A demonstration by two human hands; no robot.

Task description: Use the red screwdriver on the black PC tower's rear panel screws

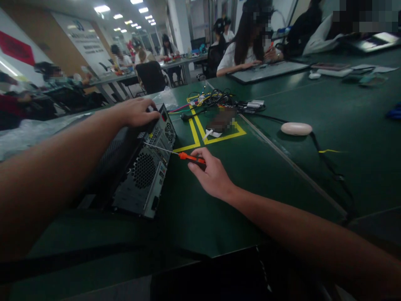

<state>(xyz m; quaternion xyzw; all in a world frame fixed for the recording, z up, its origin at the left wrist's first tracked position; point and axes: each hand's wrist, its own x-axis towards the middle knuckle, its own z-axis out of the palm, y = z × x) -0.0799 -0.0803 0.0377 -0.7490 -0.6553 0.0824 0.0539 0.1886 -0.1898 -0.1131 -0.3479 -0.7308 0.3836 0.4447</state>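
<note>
A black computer case (124,184) lies on the green table, its grey back panel with round vent holes turned to the right. My left hand (139,112) grips the far upper corner of the case, with the fingers bent over its edge. In my right hand (210,173) is a screwdriver (188,156) with an orange and black handle, closed between thumb and fingers. The long thin shaft points left, and its tip is at the upper edge of the back panel. Whether the tip sits in a screw is too small to tell.
Behind the case lie tangled cables (219,98) and a dark phone-like slab (221,120) inside yellow tape marks. A pale oval object (296,128) rests on a black cable at right. Clear plastic wrap (28,136) is at left. Another person (244,46) sits across the table.
</note>
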